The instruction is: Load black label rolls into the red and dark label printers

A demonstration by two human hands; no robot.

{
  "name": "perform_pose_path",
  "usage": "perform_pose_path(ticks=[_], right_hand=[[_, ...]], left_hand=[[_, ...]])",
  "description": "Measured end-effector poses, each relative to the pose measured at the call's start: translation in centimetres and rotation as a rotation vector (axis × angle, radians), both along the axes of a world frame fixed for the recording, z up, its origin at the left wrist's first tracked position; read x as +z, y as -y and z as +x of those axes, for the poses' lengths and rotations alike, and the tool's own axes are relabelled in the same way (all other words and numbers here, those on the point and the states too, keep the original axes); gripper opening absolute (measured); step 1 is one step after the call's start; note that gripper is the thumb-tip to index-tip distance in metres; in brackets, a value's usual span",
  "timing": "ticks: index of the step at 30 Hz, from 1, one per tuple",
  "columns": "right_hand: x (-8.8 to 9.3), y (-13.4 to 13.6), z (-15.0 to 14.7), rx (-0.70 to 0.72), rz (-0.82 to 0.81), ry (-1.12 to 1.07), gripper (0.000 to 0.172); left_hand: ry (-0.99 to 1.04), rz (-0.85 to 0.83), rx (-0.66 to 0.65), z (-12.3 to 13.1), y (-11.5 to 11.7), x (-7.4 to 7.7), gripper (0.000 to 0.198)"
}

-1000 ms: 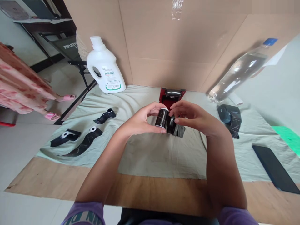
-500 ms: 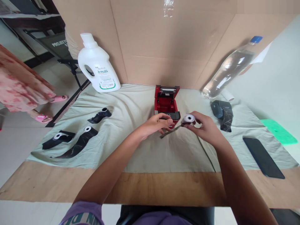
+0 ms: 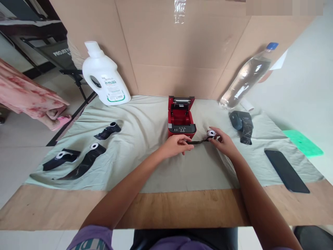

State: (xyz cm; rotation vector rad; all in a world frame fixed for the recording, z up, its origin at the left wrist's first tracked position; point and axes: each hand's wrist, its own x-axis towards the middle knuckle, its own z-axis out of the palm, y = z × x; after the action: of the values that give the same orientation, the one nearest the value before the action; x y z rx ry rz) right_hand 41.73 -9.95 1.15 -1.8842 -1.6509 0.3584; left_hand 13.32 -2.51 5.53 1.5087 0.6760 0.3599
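Holding the roll [image 3: 211,133] between thumb and fingers, the right hand [image 3: 221,141] is on the near right of the open printer [image 3: 180,118]. The roll's white end faces near; its strip [image 3: 199,142] runs left toward the left hand [image 3: 175,146]. Whether this hand pinches it, I cannot tell. The left hand is nearer the printer and covers part of its near face. Farther right is a grey device [image 3: 236,121].

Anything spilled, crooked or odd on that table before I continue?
No spill or damage stands out. The pale cloth is rumpled, and the three rolls at left trail loose black strips instead of being wound up.
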Motion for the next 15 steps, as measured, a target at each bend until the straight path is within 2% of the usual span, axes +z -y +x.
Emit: perform_pose_path(ticks=[3, 5, 7, 10, 15], right_hand=[[0.10, 0.17, -0.04, 0.078, 0.074, 0.127, 0.058], [0.18, 0.32, -0.21, 0.157, 0.144, 0.258, 0.065], [0.19, 0.48, -0.40, 0.222, 0.146, 0.338, 0.071], [0.02, 0.61, -0.57, 0.247, 0.137, 0.299, 0.075], [-0.28, 0.32, -0.57, 0.195, 0.194, 0.112, 0.067]], left_hand=[[0.033, -0.006, 0.007, 0.12, -0.08, -0.54, 0.038], [0.047, -0.004, 0.004, 0.14, -0.17, -0.80, 0.036], [0.054, 0.006, -0.005, 0.11, -0.26, -0.95, 0.035], [0.054, 0.022, -0.007, 0.04, -0.32, -0.97, 0.034], [0.071, 0.032, -0.015, -0.02, -0.37, -1.05, 0.033]])
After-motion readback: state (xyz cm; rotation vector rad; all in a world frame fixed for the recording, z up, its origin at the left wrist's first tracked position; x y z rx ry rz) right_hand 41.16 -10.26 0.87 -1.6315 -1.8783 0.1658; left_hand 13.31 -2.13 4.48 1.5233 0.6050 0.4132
